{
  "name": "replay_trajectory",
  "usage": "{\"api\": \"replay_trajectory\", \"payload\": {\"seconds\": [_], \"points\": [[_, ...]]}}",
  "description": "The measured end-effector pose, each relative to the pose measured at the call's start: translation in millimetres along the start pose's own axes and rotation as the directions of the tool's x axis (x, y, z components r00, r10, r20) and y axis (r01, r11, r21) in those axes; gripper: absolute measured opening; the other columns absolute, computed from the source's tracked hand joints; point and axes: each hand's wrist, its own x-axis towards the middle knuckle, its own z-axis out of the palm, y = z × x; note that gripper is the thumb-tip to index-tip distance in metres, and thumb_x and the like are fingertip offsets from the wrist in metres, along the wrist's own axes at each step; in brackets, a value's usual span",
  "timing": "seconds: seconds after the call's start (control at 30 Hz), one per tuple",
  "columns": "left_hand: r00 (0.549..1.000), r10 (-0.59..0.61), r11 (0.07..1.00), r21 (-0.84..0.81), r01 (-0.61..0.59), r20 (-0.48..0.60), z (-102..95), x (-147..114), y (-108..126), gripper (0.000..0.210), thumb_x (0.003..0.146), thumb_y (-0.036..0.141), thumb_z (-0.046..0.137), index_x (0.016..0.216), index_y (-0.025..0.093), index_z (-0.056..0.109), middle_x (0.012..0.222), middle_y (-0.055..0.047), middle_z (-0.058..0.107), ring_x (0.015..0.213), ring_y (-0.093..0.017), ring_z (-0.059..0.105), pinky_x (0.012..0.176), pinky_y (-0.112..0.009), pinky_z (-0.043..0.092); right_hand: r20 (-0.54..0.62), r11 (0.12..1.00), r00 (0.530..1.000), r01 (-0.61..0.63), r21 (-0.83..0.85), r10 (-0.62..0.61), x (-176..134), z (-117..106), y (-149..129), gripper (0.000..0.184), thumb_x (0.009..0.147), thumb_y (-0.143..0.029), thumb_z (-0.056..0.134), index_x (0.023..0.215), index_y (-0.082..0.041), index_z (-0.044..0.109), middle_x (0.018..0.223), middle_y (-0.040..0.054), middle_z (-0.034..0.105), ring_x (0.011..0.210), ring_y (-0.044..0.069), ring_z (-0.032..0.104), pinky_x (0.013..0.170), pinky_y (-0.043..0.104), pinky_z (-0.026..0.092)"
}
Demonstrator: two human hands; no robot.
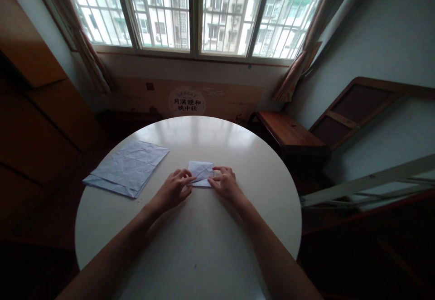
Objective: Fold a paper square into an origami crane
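A small folded sheet of white paper (201, 169) lies on the round white table (197, 241), with crease lines across its top. At its left edge, my left hand (175, 188) has its fingertips closed on the paper. My right hand (226, 183) grips the right edge between thumb and fingers. Both forearms reach in from the near side of the table. Part of the paper's sides is hidden under the fingers.
A stack of larger creased paper sheets (131, 166) lies at the table's left edge. Beyond the table stand a wooden bench (288, 130) on the right and a printed panel (231, 98) under the barred window. Wooden cabinets (41, 109) line the left.
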Motion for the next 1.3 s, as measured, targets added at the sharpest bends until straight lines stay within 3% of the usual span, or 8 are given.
{"api": "replay_trajectory", "payload": {"seconds": [0.13, 0.33, 0.5, 0.83, 1.0, 1.2, 1.3], "points": [[0.999, 0.017, 1.0, -0.012, -0.016, 0.036, 2.3, -1, 1, 0.034, 0.085, 0.019, 0.056, 0.116, 0.029, 0.064, 0.109, -0.005, 0.061, 0.103, -0.021, 0.053, 0.094, -0.038, 0.043, 0.01, 0.997, 0.998, 0.07, -0.013, -0.07, -2, 0, -5, 0.022, 0.085, -0.038, 0.059, 0.096, -0.027, 0.074, 0.127, 0.003, 0.059, 0.12, 0.027, 0.038, 0.1, 0.044, 0.033], [0.997, 0.01, 1.0, 0.015, -0.011, 0.075, 1.8, -2, 0, 0.023, 0.084, 0.018, 0.056, 0.1, 0.027, 0.07, 0.108, -0.004, 0.064, 0.103, -0.022, 0.054, 0.094, -0.038, 0.042, 0.129, 0.984, 0.975, 0.178, 0.024, -0.18, -4, 5, -12, 0.03, 0.086, -0.045, 0.057, 0.111, -0.033, 0.068, 0.13, -0.0014, 0.059, 0.125, 0.028, 0.039, 0.101, 0.046, 0.031], [0.996, -0.071, 0.996, 0.056, 0.068, 0.056, -5.7, 0, 0, 0.02, 0.083, 0.014, 0.054, 0.078, 0.022, 0.072, 0.101, -0.004, 0.068, 0.096, -0.021, 0.056, 0.089, -0.037, 0.043, 0.12, 0.997, 0.99, 0.075, 0.0, -0.074, -1, 5, -8, 0.027, 0.086, -0.04, 0.057, 0.111, -0.034, 0.067, 0.127, -0.0016, 0.061, 0.123, 0.028, 0.043, 0.1, 0.048, 0.031], [0.985, -0.17, 0.979, 0.114, 0.167, 0.018, -11.9, 2, 6, 0.026, 0.081, 0.012, 0.053, 0.062, 0.02, 0.068, 0.088, -0.004, 0.07, 0.085, -0.02, 0.059, 0.079, -0.035, 0.044, 0.091, 0.999, 0.995, -0.039, 0.024, 0.037, 0, -1, -7, 0.024, 0.085, -0.034, 0.059, 0.106, -0.033, 0.07, 0.123, -0.0036, 0.063, 0.122, 0.028, 0.044, 0.099, 0.046, 0.032], [0.975, -0.218, 0.966, 0.13, 0.223, -0.052, -9.8, 2, 8, 0.023, 0.082, 0.011, 0.051, 0.07, 0.02, 0.069, 0.084, -0.005, 0.069, 0.082, -0.02, 0.06, 0.079, -0.034, 0.044, 0.073, 0.999, 0.997, -0.022, 0.037, 0.019, 1, 3, -3, 0.024, 0.085, -0.033, 0.058, 0.106, -0.032, 0.07, 0.122, -0.0027, 0.064, 0.122, 0.027, 0.044, 0.1, 0.045, 0.033], [0.998, 0.031, 0.998, 0.052, -0.033, 0.049, 2.0, 0, 11, 0.032, 0.083, 0.011, 0.053, 0.107, 0.026, 0.067, 0.11, -0.004, 0.065, 0.103, -0.022, 0.055, 0.091, -0.037, 0.043, 0.069, 0.998, 0.996, 0.058, 0.027, -0.06, 0, 2, -3, 0.032, 0.085, -0.032, 0.059, 0.116, -0.028, 0.066, 0.125, 0.001, 0.062, 0.12, 0.027, 0.043, 0.1, 0.045, 0.033], [0.992, 0.079, 0.996, 0.042, -0.083, 0.096, 5.6, -1, 12, 0.038, 0.086, 0.017, 0.054, 0.122, 0.03, 0.059, 0.121, -0.004, 0.062, 0.109, -0.023, 0.053, 0.095, -0.04, 0.042, 0.056, 0.996, 0.994, 0.09, 0.014, -0.091, 0, 4, -4, 0.032, 0.085, -0.033, 0.059, 0.116, -0.027, 0.065, 0.125, 0.0017, 0.062, 0.118, 0.027, 0.043, 0.1, 0.044, 0.033]]}}
